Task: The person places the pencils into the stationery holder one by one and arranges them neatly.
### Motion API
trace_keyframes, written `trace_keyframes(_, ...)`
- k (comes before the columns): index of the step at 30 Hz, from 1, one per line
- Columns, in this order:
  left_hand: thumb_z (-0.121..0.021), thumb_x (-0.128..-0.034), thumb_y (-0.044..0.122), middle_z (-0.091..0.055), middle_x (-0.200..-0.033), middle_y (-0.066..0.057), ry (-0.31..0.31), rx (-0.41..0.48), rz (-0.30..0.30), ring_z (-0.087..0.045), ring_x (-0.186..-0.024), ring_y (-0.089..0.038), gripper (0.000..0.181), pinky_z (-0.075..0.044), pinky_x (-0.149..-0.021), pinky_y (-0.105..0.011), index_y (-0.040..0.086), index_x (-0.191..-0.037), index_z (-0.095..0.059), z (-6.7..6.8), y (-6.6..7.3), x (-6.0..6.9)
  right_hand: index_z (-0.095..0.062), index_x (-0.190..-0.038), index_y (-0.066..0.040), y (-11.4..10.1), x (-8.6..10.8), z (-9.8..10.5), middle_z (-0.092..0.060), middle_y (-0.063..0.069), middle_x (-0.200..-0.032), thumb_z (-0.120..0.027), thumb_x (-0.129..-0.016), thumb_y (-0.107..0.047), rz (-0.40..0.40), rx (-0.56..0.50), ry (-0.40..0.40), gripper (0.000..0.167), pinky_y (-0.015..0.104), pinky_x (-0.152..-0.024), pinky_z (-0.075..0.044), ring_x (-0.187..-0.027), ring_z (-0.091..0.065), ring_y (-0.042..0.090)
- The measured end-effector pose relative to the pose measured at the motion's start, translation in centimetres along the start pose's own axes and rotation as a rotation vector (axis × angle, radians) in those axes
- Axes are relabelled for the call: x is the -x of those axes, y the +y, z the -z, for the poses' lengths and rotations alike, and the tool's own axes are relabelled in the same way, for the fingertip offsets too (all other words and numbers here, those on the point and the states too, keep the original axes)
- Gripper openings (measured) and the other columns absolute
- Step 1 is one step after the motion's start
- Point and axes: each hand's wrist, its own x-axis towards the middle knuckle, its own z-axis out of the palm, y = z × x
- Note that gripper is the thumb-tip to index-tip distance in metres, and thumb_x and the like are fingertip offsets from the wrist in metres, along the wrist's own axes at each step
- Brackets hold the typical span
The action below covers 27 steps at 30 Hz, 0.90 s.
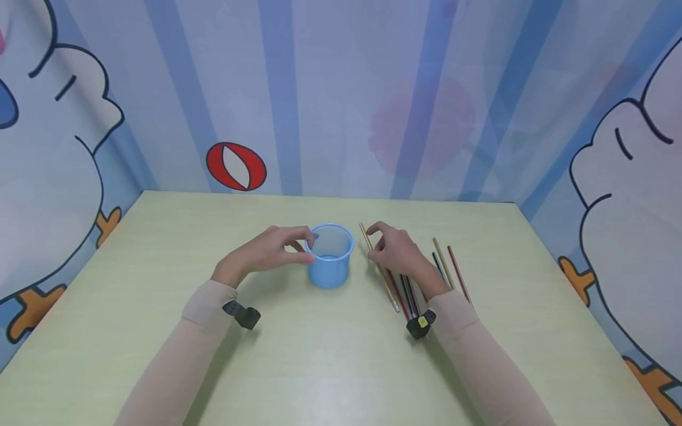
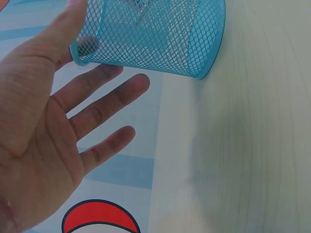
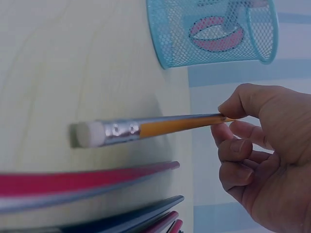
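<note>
A blue mesh pencil cup (image 1: 328,275) stands upright near the middle of the table. My left hand (image 1: 272,248) pinches its rim from the left between thumb and index finger; in the left wrist view, the other fingers of that hand (image 2: 53,116) extend apart below the cup (image 2: 146,39). To the right of the cup, my right hand (image 1: 396,251) pinches a yellow pencil (image 3: 175,127) between thumb and fingers near one end. Its white eraser (image 3: 91,134) points away from the hand, toward the person in the head view.
Several pencils lie under and beside the right forearm, among them a red pencil (image 1: 460,275), a yellowish pencil (image 1: 443,261) and dark pencils (image 1: 408,296). A printed curtain (image 1: 341,106) borders the pale table (image 1: 298,367) at the back and sides.
</note>
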Motion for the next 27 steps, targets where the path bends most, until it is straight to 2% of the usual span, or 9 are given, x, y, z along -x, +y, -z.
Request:
trace_keyframes(9, -0.073, -0.0924, 0.035, -0.063, -0.125, -0.006, 0.004, -0.002, -0.004, -0.067, -0.109, -0.020, 0.035, -0.049, -0.094, -0.047, 0.011, -0.114, -0.060, 0.1, 0.3, 0.0, -0.063, -0.118, -0.005, -0.4, 0.1, 1.6, -0.067, 0.007, -0.091, -0.060, -0.089, -0.014, 0.030, -0.050, 0.094, 0.030, 0.031, -0.060, -0.045, -0.068, -0.057, 0.019)
trace_keyframes(18, -0.073, -0.0926, 0.035, -0.061, -0.128, -0.006, 0.002, 0.015, 0.001, -0.067, -0.109, -0.020, 0.033, -0.050, -0.093, -0.046, 0.012, -0.113, -0.059, 0.1, 0.2, 0.1, -0.062, -0.114, -0.009, -2.1, 0.6, 3.3, -0.067, 0.007, -0.090, -0.059, -0.089, -0.014, 0.063, -0.152, 0.174, 0.025, 0.034, -0.059, -0.042, -0.070, -0.058, 0.022)
trace_keyframes(27, -0.073, -0.0925, 0.036, -0.061, -0.127, -0.004, -0.001, 0.026, -0.009, -0.067, -0.109, -0.021, 0.033, -0.050, -0.092, -0.046, 0.014, -0.112, -0.059, -0.1, 0.0, 0.1, -0.061, -0.116, -0.012, -3.6, 0.8, 4.6, -0.065, 0.006, -0.095, -0.059, -0.091, -0.017, 0.097, -0.249, 0.199, 0.026, 0.034, -0.061, -0.043, -0.075, -0.057, 0.024)
